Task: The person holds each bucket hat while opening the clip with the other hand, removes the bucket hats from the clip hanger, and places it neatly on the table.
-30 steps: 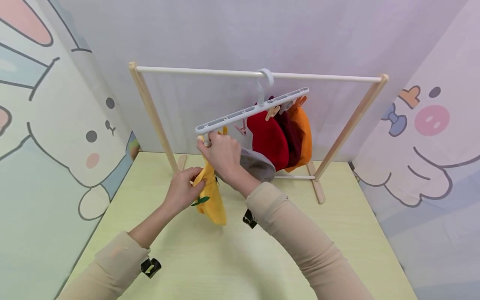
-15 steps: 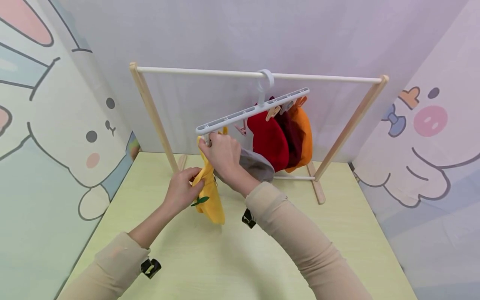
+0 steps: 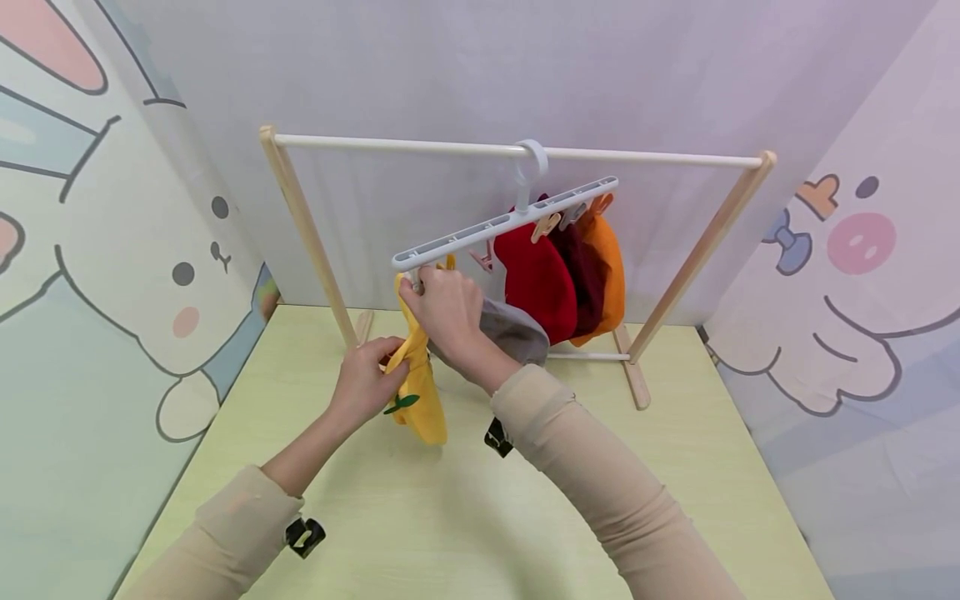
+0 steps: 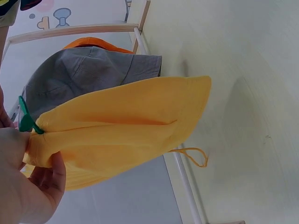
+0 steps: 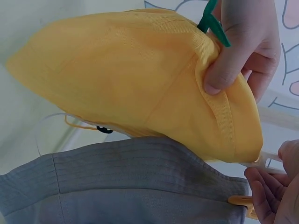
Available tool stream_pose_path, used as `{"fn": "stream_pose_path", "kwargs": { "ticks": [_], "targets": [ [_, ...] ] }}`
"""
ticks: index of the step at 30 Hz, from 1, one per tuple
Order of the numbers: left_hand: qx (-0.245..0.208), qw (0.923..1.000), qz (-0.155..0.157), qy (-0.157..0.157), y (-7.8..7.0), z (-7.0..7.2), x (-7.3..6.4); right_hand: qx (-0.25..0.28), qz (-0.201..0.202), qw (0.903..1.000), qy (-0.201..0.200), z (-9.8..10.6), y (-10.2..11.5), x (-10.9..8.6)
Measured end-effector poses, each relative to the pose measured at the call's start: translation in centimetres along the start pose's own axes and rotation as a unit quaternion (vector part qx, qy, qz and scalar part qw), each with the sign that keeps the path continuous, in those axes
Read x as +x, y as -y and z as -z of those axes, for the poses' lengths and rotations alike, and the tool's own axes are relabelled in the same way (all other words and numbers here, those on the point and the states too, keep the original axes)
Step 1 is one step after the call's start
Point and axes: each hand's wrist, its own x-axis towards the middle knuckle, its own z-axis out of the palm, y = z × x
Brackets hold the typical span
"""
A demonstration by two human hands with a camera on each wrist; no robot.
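A yellow bucket hat (image 3: 423, 408) with a green leaf (image 5: 212, 23) hangs below the left end of a pale grey clip hanger (image 3: 480, 232). My left hand (image 3: 363, 382) pinches the hat's cloth near the leaf, thumb on the near side. Up at the hanger's end, my right hand (image 3: 450, 310) pinches a whitish clothespin (image 5: 268, 159) at the hat's edge. A grey hat (image 5: 117, 186) hangs right beside the yellow one, with a yellow-orange clothespin (image 5: 243, 201) at its edge. The yellow hat's cord (image 4: 194, 156) dangles loose.
The hanger hooks over the white rod (image 3: 390, 145) of a wooden-legged rack. Red (image 3: 536, 283), maroon (image 3: 581, 275) and orange (image 3: 606, 275) hats hang towards its right end. A pink clothespin (image 3: 483, 255) hangs mid-left. Printed cloth walls surround the pale tabletop (image 3: 420, 533).
The yellow hat's lower end has swung slightly up and left. Both hands stay nearly where they were, still holding the hat and the clothespin.
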Motion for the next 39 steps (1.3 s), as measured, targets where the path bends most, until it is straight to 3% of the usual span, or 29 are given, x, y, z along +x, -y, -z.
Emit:
{"fn": "stream_pose_path", "kwargs": {
  "ticks": [30, 39],
  "targets": [
    [0.01, 0.9998, 0.013, -0.014, 0.5, -0.2, -0.2, -0.009, 0.016, 0.9998, -0.007, -0.1, -0.2, 0.1],
    [0.028, 0.9985, 0.045, -0.016, 1.8, -0.2, -0.6, -0.004, 0.01, 0.9999, -0.01, 0.0, -0.1, 0.2]
  ]
}}
